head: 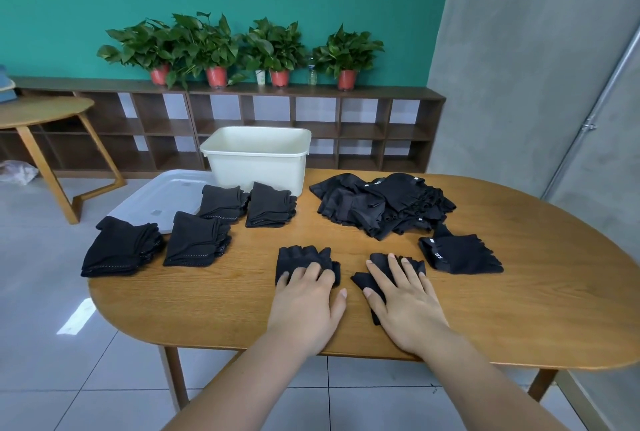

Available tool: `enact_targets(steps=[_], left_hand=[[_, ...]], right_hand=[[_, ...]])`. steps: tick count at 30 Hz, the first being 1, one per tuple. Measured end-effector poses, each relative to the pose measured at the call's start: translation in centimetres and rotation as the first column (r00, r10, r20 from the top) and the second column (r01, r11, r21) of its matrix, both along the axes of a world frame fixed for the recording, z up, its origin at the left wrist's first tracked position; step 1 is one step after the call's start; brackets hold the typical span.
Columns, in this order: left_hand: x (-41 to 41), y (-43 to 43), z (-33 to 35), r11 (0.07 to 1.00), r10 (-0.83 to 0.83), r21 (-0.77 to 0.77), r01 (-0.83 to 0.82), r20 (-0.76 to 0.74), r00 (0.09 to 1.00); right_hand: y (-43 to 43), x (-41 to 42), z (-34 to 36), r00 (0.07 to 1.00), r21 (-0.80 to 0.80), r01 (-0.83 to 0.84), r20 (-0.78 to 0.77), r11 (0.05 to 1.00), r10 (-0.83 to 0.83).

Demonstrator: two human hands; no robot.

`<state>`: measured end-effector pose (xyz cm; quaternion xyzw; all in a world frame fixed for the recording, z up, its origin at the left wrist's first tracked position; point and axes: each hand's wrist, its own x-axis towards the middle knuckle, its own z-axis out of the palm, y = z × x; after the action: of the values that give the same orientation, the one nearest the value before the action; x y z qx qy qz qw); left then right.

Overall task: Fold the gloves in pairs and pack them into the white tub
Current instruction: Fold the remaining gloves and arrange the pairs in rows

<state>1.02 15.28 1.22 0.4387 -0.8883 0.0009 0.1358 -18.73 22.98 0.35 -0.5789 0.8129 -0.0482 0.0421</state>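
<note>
- The left hand [304, 306] lies flat with its fingers straight and a little spread, pressing on a black glove [301, 255] near the front edge of the wooden table [519, 292]; it grips nothing
- That glove is short-fingered, of dark matte cloth, and its stubby finger ends point away from the person
- The right hand [405, 302] is likewise flat and open, its fingers fanned over a second glove [360, 281]; this lies just beside the first, with bare wood between the two
- The second glove sits skewed: one corner pokes out left of the thumb, and its finger ends show past the fingertips
- Near the right hand, further right, a lone glove [460, 255] lies by itself, with a small white label at its cuff and its finger ends pointing right
- Behind it a loose pile [384, 205] of the same black gloves is heaped untidily, with white labels showing here and there
- On the left half of the table four folded stacks [197, 240] sit in two rows, each neat, with lines of pale dots along the lower edges
- The white tub [258, 153] stands at the far edge of the table, between the stacks and the pile; it is open at the top and its floor is hidden
- A pale flat tray [162, 198] lies left of the tub, with the stacks overlapping its near edge
</note>
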Motion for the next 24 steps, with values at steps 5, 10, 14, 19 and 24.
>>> enact_targets(steps=[5,10,14,19,24], left_hand=[[1.6,0.3,-0.5,0.998,-0.052,-0.026,0.052,-0.017,0.998],[1.1,-0.5,-0.7,0.982,-0.087,0.180,0.057,0.164,0.983],[0.6,-0.8,-0.2,0.968,-0.088,0.250,0.023,0.250,0.964],[0.6,-0.7,-0.2,0.977,-0.071,0.213,0.024,0.214,0.974],[1.8,0.4,-0.8,0.984,-0.143,-0.119,0.132,-0.087,0.986]], right_hand=[[2.0,0.8,0.1,0.994,-0.226,-0.060,-0.097,0.972,0.038],[2.3,1.1,-0.2,0.989,-0.184,-0.132,-0.085,0.974,0.118],[1.5,0.8,-0.3,0.989,-0.071,-0.143,-0.033,0.987,0.141],[1.7,0.8,-0.3,0.986,-0.206,-0.163,-0.054,0.965,0.155],[3.2,1.2,-1.0,0.987,-0.625,-0.157,-0.071,0.765,0.144]])
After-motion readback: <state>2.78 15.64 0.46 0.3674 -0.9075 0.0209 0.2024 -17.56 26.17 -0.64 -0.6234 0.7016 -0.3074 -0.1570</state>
